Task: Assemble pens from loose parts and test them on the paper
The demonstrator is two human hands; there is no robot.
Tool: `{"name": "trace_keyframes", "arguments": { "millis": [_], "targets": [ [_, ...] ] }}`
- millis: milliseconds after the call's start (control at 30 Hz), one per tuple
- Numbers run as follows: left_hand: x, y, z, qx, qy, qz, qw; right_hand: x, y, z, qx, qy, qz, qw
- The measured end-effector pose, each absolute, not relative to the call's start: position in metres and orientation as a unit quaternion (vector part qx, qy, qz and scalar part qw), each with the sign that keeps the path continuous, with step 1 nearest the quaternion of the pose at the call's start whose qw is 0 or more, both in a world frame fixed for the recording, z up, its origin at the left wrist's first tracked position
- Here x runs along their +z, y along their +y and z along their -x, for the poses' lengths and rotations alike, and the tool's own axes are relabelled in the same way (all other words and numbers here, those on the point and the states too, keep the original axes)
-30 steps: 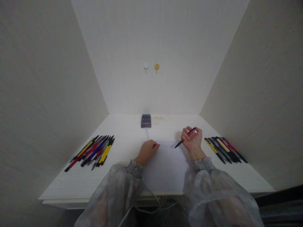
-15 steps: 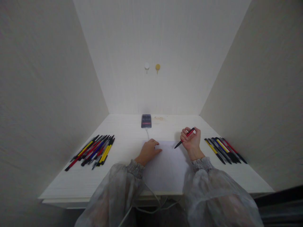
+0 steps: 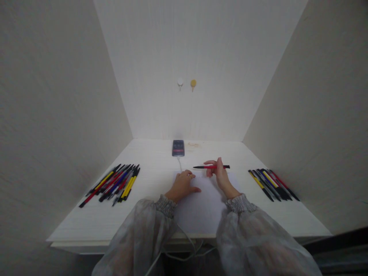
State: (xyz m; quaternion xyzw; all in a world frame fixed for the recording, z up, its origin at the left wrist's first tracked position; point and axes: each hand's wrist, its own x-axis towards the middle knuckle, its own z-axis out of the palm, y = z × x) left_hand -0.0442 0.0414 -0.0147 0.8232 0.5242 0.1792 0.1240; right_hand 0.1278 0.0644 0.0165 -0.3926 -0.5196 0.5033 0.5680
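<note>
Nearly level, a red pen (image 3: 211, 167) is held by the right hand (image 3: 220, 174), near the far edge of the paper (image 3: 201, 214). The paper's far left part is covered by the left hand (image 3: 181, 186), its thumb parted from its fingers. Pens are gathered in a pile (image 3: 115, 184) at left and a row (image 3: 273, 184) at right.

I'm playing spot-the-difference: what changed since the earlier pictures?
The right hand moved left, and its red-and-black pen turned from a slant to nearly level, tip pointing left. The left hand opened from a pinch, over the paper. The pen is still held. The phone, left pen pile and right pen pile look the same.
</note>
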Motion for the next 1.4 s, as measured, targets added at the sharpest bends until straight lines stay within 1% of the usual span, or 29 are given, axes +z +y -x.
{"name": "trace_keyframes", "arguments": {
  "millis": [67,167,233,367,433,667,833,933,1100,1300,1400],
  "targets": [
    [-0.015,0.041,0.043,0.178,0.526,-0.823,0.123,0.015,0.061,-0.125,0.495,-0.543,0.399,0.548],
    [-0.015,0.042,0.042,0.175,0.528,-0.822,0.122,0.014,0.059,-0.123,0.449,-0.585,0.401,0.543],
    [-0.016,0.042,0.042,0.172,0.529,-0.822,0.121,0.012,0.060,-0.123,0.440,-0.590,0.423,0.529],
    [-0.016,0.041,0.042,0.173,0.531,-0.821,0.116,0.006,0.063,-0.125,0.516,-0.552,0.416,0.506],
    [-0.016,0.041,0.041,0.172,0.532,-0.821,0.117,0.001,0.066,-0.126,0.534,-0.556,0.410,0.487],
    [-0.017,0.042,0.042,0.179,0.530,-0.820,0.119,-0.017,0.079,-0.129,0.392,-0.601,0.559,0.415],
    [-0.017,0.042,0.041,0.175,0.534,-0.819,0.118,-0.020,0.084,-0.132,0.278,-0.669,0.569,0.390],
    [-0.016,0.041,0.040,0.174,0.536,-0.818,0.116,-0.020,0.084,-0.132,0.230,-0.690,0.580,0.366],
    [-0.015,0.041,0.040,0.177,0.533,-0.819,0.119,-0.018,0.083,-0.130,0.202,-0.681,0.619,0.336],
    [-0.014,0.040,0.040,0.168,0.539,-0.817,0.121,-0.016,0.082,-0.131,0.245,-0.689,0.602,0.321],
    [-0.014,0.040,0.041,0.172,0.534,-0.818,0.124,-0.014,0.081,-0.133,0.218,-0.682,0.620,0.321]
  ]
}}
